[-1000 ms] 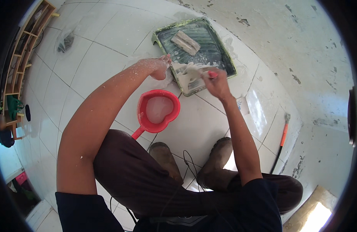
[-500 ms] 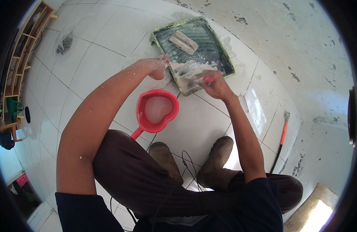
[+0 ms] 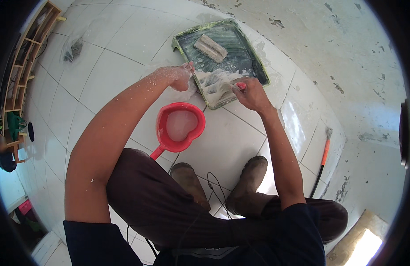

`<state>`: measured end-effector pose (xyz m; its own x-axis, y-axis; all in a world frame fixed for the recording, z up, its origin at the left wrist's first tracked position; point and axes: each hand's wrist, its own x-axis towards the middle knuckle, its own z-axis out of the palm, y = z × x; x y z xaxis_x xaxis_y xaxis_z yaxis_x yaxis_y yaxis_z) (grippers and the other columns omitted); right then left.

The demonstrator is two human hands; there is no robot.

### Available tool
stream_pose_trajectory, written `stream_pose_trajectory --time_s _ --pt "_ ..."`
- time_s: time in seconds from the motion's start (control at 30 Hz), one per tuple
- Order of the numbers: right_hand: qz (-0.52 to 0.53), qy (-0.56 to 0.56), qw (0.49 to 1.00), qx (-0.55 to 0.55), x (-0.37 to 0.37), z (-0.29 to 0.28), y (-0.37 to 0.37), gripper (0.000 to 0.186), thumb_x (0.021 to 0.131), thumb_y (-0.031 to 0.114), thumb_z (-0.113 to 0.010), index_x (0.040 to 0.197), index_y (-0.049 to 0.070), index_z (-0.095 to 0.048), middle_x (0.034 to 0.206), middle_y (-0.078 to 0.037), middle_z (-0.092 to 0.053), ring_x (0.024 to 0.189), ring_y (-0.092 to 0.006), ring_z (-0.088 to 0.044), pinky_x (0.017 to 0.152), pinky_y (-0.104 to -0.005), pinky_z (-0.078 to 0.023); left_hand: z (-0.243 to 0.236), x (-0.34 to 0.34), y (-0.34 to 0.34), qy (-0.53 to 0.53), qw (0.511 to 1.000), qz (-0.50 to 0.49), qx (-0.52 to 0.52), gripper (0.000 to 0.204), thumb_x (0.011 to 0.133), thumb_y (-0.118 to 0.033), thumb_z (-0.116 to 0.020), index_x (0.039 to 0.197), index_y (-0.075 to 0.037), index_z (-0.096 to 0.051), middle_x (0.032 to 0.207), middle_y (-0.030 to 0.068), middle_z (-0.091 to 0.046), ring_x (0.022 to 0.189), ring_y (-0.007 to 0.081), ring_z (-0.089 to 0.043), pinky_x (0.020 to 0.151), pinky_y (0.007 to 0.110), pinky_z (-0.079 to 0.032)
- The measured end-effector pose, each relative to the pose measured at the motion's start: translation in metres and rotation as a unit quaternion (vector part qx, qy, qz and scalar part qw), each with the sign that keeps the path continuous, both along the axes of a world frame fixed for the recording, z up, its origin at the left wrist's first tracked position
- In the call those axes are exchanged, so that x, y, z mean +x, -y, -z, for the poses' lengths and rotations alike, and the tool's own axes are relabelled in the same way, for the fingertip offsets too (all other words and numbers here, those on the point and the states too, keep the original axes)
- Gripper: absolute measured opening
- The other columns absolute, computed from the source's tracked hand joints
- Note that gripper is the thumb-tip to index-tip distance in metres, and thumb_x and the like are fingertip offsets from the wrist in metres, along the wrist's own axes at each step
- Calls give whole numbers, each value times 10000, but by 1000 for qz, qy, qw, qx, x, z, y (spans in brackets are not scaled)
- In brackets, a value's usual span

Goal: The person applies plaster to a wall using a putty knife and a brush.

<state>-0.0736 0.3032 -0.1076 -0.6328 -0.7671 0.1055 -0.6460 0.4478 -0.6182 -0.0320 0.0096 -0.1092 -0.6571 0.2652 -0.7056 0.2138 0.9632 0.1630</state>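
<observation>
A dark green paint tray with a paste-smeared rim lies on the floor ahead of me. White paste covers its near end. At the tray's left edge, my left hand, dusted white, is closed on the rim. My right hand grips a red-handled tool over the paste; its working end is too blurred and covered to make out. A grey-beige block with a groove along it rests farther up the tray. Closer to me stands a red dipper holding whitish liquid.
A hammer-like tool with an orange and black handle leans along the right wall. My boots and a thin black cable are below the tray. Wooden shelving and a crumpled clear plastic bag are at left.
My right hand has shifted slightly right and down with the red-handled tool, turning its handle and spreading the white paste. My left hand, the tray and the dipper stay put.
</observation>
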Motion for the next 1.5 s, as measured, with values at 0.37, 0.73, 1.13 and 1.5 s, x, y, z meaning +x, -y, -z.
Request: stream_pose_trajectory --time_s 0.37,0.73,1.13,1.5 --pt "107 65 991 -47 29 17 41 304 881 167 -674 694 -38 -549 657 -282 -558 631 -482 -558 574 -492 -433 -4 4 -1 6 1000 -10 8 898 784 -75 -503 1571 81 -99 1659 271 -10 1558 328 -66 1262 370 -181" --pt "92 72 992 -52 39 11 45 199 879 127 -633 758 -30 -611 695 -252 -606 693 -457 -609 660 -497 -494 -5 5 1 12 1000 -21 2 898 788 -70 -497 1583 51 -97 1670 238 4 1558 309 -75 1257 368 -207" --pt "-72 9 997 10 22 -2 20 207 806 37 -670 1004 21 -726 977 -192 -690 901 -400 -633 822 -458 -520 -2 0 -1 14 1000 -10 1 890 795 -81 -497 1578 67 -100 1662 263 2 1560 320 -59 1257 370 -194" --pt "220 265 929 -139 6 3 0 207 902 205 -751 869 5 -710 667 -54 -653 553 -171 -572 536 -304 -454 -17 -6 -4 -19 998 -47 30 717 758 -47 -532 1462 40 -428 1556 274 -357 1430 368 -402 1166 410 -376"
